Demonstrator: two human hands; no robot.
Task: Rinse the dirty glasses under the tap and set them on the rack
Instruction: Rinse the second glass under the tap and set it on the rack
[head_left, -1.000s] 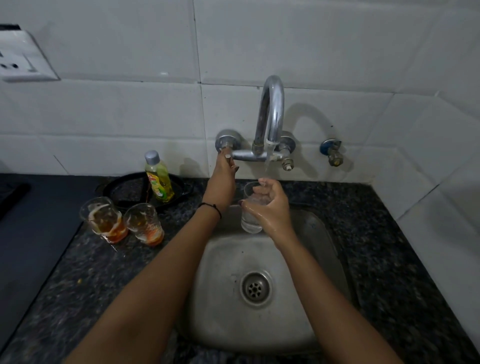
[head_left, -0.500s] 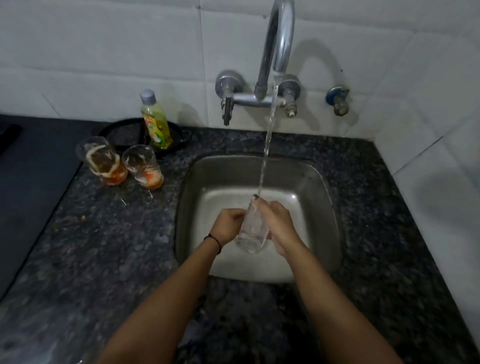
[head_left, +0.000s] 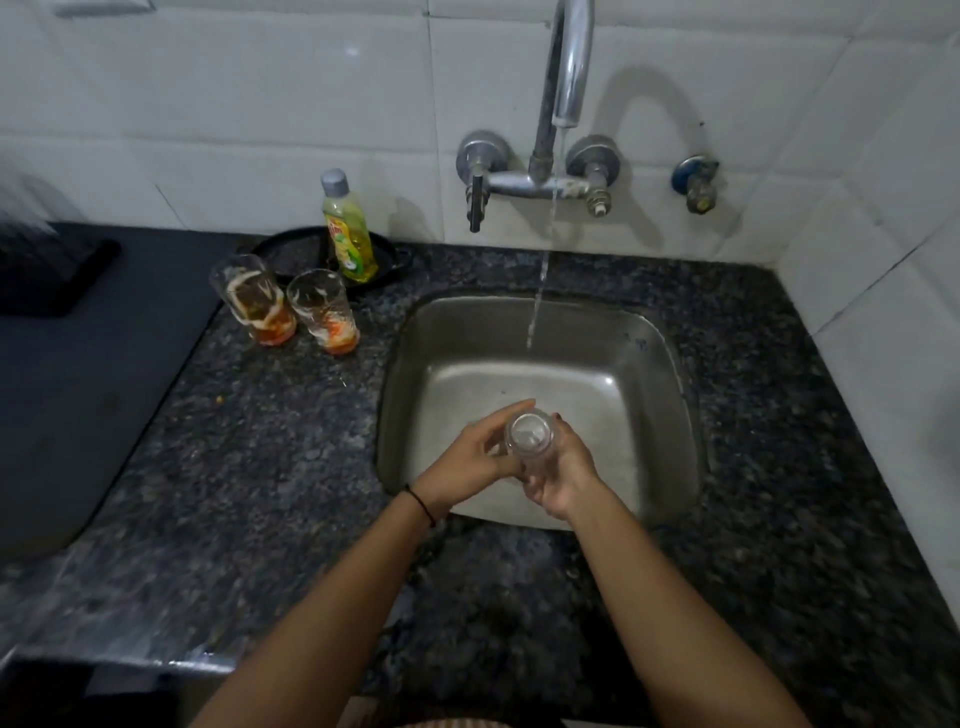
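Note:
A clear glass (head_left: 529, 435) is held low over the steel sink (head_left: 660, 364), its round end turned up toward me. My left hand (head_left: 470, 457) cups its left side and my right hand (head_left: 563, 467) wraps its right side. Water runs from the chrome tap (head_left: 569, 67) in a thin stream (head_left: 540, 291) that falls into the sink behind the glass. Two dirty glasses with orange residue, one taller (head_left: 254, 301) and one shorter (head_left: 324, 312), stand on the counter to the left of the sink.
A yellow dish-soap bottle (head_left: 348, 234) stands on a black tray (head_left: 291, 249) by the wall. A dark mat (head_left: 67, 395) covers the counter's left part. Speckled granite counter (head_left: 779, 467) surrounds the sink. A second valve (head_left: 696, 179) sits on the tiled wall at right.
My left hand left the tap handle and joined my right on the glass. The glass came down into the sink, out of the stream, and tipped so that one round end faces up.

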